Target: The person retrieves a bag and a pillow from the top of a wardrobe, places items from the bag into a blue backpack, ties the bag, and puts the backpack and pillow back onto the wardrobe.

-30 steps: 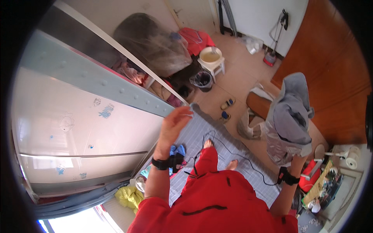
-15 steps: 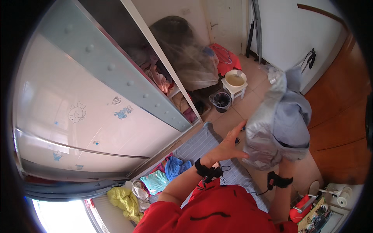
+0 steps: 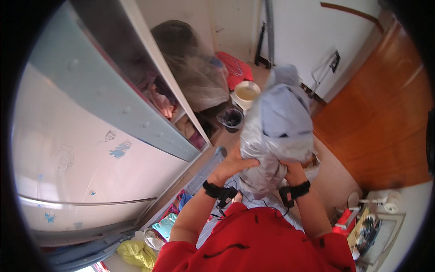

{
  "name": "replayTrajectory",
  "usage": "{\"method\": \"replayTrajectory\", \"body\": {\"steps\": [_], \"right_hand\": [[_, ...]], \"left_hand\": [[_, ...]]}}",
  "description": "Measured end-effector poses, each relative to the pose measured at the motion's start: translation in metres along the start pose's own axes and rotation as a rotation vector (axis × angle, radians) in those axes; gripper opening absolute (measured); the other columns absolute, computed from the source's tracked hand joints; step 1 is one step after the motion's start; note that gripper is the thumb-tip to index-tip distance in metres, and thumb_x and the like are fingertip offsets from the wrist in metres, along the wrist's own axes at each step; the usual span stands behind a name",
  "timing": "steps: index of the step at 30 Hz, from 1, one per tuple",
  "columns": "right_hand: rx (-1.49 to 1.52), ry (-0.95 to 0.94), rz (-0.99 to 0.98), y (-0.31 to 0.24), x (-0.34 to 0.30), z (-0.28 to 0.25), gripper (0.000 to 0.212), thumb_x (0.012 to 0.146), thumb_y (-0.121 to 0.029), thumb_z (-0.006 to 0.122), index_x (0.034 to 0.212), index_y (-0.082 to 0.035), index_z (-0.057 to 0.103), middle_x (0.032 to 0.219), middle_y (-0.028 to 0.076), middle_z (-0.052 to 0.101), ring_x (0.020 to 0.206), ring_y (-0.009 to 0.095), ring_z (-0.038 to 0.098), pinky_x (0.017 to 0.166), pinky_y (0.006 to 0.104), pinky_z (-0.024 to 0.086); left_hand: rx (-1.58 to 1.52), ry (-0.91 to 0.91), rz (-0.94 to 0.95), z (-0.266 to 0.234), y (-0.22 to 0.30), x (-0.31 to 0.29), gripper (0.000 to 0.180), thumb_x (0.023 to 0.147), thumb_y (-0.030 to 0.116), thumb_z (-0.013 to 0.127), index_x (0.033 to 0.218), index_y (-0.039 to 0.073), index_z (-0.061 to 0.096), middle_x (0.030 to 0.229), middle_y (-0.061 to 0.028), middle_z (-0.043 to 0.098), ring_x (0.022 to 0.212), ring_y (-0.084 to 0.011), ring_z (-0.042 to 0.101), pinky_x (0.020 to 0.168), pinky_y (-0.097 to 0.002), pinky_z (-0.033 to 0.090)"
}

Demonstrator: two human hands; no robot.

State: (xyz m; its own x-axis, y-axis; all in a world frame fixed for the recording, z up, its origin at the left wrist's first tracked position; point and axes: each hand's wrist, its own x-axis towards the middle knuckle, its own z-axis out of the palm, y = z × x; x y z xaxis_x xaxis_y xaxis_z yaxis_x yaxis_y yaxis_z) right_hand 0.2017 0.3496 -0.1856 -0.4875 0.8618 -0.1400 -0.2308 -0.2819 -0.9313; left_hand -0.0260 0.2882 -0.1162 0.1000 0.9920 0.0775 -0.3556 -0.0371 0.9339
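A bulky bundle (image 3: 286, 113) of blue-grey cloth, with a shiny silver covering (image 3: 263, 167) along its left and lower side, is held up in front of me. Whether the silver part is a bag or a lining, I cannot tell. My left hand (image 3: 232, 162) grips its left side, the thumb lying over the silver surface and the other fingers partly hidden behind it. At the lower right, my right hand (image 3: 293, 170) supports the bundle, most of its fingers covered by the folds. Black straps circle both wrists.
A large white sliding-door wardrobe (image 3: 90, 136) stands open on the left with clothes inside. Ahead are a basin (image 3: 247, 91) on a stool, a black bin (image 3: 232, 119) and a red cloth (image 3: 234, 70). A brown wooden panel (image 3: 371, 118) rises on the right; clothes lie on the bed at lower left.
My left hand, which was apart from the bundle with fingers spread, now holds its left side. The bundle has moved left and closer to my middle; the view has turned to the right.
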Motion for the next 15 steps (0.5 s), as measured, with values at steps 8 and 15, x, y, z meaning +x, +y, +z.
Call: {"method": "replayTrajectory", "body": {"steps": [8, 15], "right_hand": [[-1.042, -0.261, -0.44, -0.004, -0.005, 0.031, 0.045, 0.08, -0.001, 0.06, 0.125, -0.002, 0.054, 0.132, 0.014, 0.052, 0.127, 0.026, 0.044, 0.105, 0.0383, 0.034], [-1.326, -0.393, -0.639, 0.039, -0.006, 0.021, 0.044, 0.075, -0.002, 0.06, 0.119, -0.008, 0.061, 0.126, 0.016, 0.056, 0.122, 0.035, 0.047, 0.105, 0.0415, 0.034]], "left_hand": [[-0.061, 0.002, -0.108, -0.032, 0.017, -0.034, 0.087, 0.072, 0.009, 0.078, 0.143, 0.003, 0.028, 0.137, -0.0058, 0.045, 0.126, -0.0157, 0.039, 0.106, -0.0303, 0.029], [0.089, 0.125, -0.006, -0.027, 0.035, -0.095, 0.086, 0.07, 0.005, 0.079, 0.141, 0.002, 0.032, 0.135, -0.0051, 0.047, 0.125, -0.0143, 0.04, 0.107, -0.0295, 0.029]]}}
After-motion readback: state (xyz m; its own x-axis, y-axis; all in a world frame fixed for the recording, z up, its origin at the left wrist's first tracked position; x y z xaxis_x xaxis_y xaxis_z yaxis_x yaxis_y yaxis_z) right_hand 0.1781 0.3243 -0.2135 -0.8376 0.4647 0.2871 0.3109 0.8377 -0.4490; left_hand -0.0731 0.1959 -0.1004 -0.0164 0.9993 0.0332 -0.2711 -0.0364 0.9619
